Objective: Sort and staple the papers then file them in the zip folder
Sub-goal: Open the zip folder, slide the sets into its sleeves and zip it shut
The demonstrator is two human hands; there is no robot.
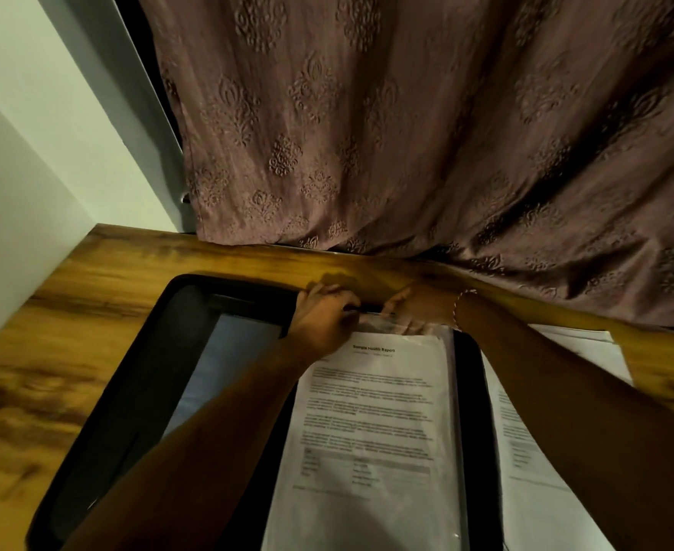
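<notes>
Clear plastic sleeve [371, 423] in the black zip folder [128, 391] shows "Sample Health Report". I have left hand [323, 318] and right hand [415, 312] fingers pinching its far edge.

Mauve damask-patterned curtain [407, 125], black zip folder [136, 375] (white printed papers [371, 411]), brown wood-grain table [49, 332]

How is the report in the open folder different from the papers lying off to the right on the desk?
The report lies inside the black zip folder, under a clear sleeve; the loose papers sit outside it on the desk. Both hands, left hand and right hand, work at the report's top edge; the loose papers are untouched. Both are white printed sheets.
</notes>
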